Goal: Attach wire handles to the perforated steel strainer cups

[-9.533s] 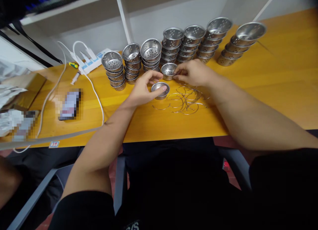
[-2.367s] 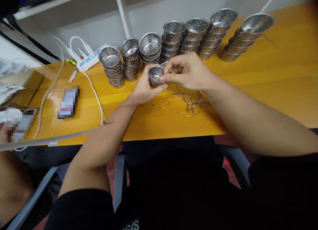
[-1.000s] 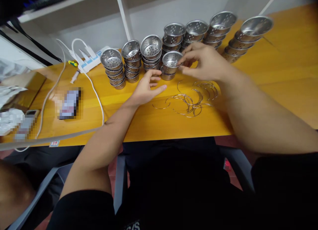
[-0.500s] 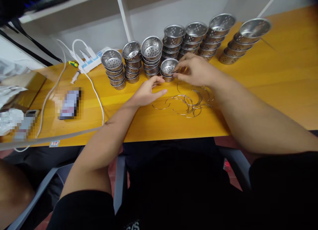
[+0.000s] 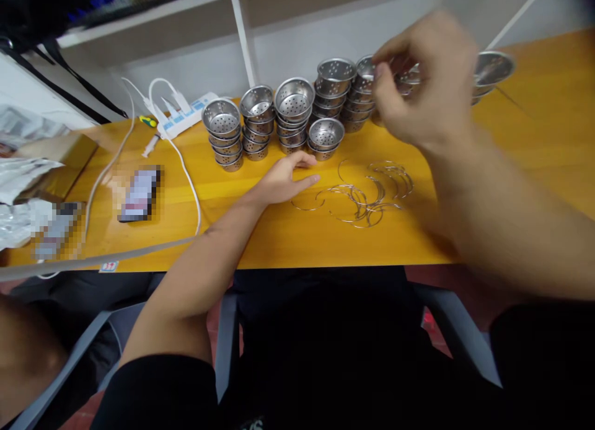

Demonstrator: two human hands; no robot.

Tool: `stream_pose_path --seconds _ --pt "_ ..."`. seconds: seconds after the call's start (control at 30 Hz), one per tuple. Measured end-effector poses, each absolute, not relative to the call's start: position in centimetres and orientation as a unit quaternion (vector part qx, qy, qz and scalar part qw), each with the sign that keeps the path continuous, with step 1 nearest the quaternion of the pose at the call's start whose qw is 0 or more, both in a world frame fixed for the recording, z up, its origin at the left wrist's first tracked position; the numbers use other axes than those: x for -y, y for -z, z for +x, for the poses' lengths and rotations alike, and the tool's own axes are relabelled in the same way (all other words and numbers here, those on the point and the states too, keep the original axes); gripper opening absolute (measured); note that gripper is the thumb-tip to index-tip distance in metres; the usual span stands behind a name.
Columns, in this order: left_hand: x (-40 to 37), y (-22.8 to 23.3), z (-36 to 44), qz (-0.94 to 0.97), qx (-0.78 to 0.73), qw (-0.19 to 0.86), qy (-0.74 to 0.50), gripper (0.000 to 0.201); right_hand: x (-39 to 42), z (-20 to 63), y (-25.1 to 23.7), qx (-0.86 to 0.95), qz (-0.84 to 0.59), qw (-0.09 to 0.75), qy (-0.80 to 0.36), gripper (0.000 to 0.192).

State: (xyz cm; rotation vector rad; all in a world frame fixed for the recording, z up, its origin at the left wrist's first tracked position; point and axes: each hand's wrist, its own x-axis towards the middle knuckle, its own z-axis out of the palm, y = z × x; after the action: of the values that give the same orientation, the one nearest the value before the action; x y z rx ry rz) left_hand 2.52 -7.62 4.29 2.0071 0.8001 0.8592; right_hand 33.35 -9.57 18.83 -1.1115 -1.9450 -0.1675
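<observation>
My left hand (image 5: 289,177) rests low over the table, thumb and fingers apart with nothing between them. Just beyond its fingertips stands a short stack of perforated metal cups (image 5: 326,136). My right hand (image 5: 430,86) is raised over the taller stacks at the right, slightly blurred. Its thumb and curled fingers are apart, and I see nothing held in them. Behind it, a stack of perforated cups (image 5: 408,80) is mostly hidden. Several thin wire rings and arcs (image 5: 367,197) lie loose in front of the cups, between my forearms.
More cup stacks (image 5: 294,101) line the table's back, with a flared one (image 5: 493,67) at far right. A power strip (image 5: 188,115), white cable (image 5: 186,176), phone (image 5: 141,194) and syringe (image 5: 151,145) lie left. Beside me is another person's leg (image 5: 28,355).
My right hand has left the short cup stack and moved up and right over the back stacks. My left hand stays almost in place. The view has shifted slightly.
</observation>
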Motion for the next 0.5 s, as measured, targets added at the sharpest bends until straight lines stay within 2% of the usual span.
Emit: stream_pose_path --seconds 0.1,0.23,0.4,0.43,0.5 --pt "7.6 -4.0 2.5 0.8 -0.311 0.39 -0.334 0.046 8.2 31.5 -23.5 0.808 -0.471 0.342 0.088 0.037" --pt "7.7 -3.8 2.5 0.805 -0.307 0.388 -0.327 0.042 1.6 27.6 -28.5 0.827 -0.499 0.259 -0.015 0.049" --pt "8.5 -4.5 2.5 0.815 -0.301 0.383 -0.314 0.04 -9.1 22.2 -28.3 0.856 -0.515 0.041 -0.014 0.072" --pt "8.6 -4.7 2.5 0.816 -0.299 0.381 -0.314 0.04 -10.8 21.2 -27.6 0.86 -0.508 0.029 -0.014 0.069" --pt "8.9 -4.8 2.5 0.818 -0.295 0.38 -0.317 0.042 -13.2 19.8 -26.0 0.877 -0.472 0.083 -0.032 0.051"
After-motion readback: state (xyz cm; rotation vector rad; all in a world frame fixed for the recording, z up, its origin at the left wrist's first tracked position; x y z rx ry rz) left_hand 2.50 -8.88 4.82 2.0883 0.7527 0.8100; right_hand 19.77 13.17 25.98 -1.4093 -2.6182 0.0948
